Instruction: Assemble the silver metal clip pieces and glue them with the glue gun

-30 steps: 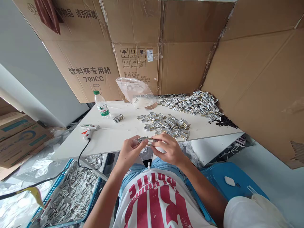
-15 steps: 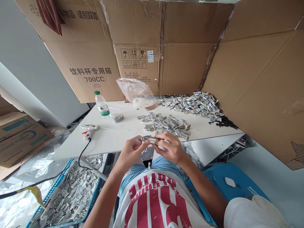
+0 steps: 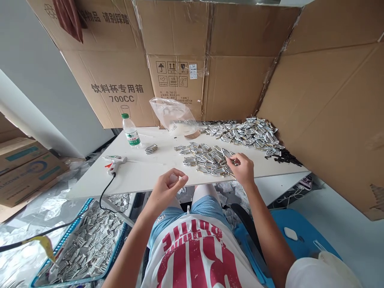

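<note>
My left hand (image 3: 168,187) hovers over the table's front edge, its fingers curled with the thumb along them. Something small and pale shows inside the curl, too hidden to name. At the right side of the near pile, my right hand (image 3: 242,169) pinches a silver metal clip (image 3: 227,153), a long looped piece like a carabiner, between thumb and fingers. Around it lies the near pile of similar clips (image 3: 207,157). Farther back is a larger heap of clips (image 3: 252,131). A small stack of clips (image 3: 151,149) sits apart on the left.
On the white table (image 3: 144,176) stand a water bottle (image 3: 132,135), a hot glue gun (image 3: 115,163) with its cord, and a clear plastic bag (image 3: 174,116). Black pieces (image 3: 288,157) lie at right. Cardboard walls (image 3: 177,32) enclose the back. Below left, a blue basket (image 3: 112,262) holds many metal pieces.
My hands have parted. The right hand went forward and right from the left hand to the near pile, and the clip held between both hands has left the left fingertips. My left hand stays nearly in place.
</note>
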A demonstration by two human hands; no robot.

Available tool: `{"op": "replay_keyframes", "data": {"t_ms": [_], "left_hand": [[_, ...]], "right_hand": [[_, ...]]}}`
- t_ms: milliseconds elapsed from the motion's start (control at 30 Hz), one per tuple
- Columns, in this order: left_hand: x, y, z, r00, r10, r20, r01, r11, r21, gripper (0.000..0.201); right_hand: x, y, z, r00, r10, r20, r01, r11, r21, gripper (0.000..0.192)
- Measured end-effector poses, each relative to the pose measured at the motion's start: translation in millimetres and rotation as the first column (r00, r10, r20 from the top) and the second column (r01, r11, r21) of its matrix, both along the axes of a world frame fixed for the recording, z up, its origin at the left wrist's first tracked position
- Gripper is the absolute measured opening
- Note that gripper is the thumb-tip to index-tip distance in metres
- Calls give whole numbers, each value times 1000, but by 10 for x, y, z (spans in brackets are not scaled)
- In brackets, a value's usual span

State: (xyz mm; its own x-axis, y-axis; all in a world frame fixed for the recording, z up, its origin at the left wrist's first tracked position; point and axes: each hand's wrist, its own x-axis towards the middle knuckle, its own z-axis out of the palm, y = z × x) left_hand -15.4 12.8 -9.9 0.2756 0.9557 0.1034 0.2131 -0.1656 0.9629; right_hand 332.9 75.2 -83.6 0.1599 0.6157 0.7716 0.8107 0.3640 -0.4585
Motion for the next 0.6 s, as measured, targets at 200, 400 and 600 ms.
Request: {"op": "replay_keyframes", "data": {"t_ms": [200,400,600], "left_hand": [[27,-22,22,997,-78,20,79,996,-45,59],[-5,-23,55,995,-82,64,85,995,-58,62],[4,-41,75,989,-86,117,96,992,-86,64]], "right_hand": [[-108,186,-124,999,6,34,-2,995,-103,23],[-211,451,-168,995,9,101,12,980,-200,20],[-186,576,-221,990,-6,138,43,962,-271,16]]}}
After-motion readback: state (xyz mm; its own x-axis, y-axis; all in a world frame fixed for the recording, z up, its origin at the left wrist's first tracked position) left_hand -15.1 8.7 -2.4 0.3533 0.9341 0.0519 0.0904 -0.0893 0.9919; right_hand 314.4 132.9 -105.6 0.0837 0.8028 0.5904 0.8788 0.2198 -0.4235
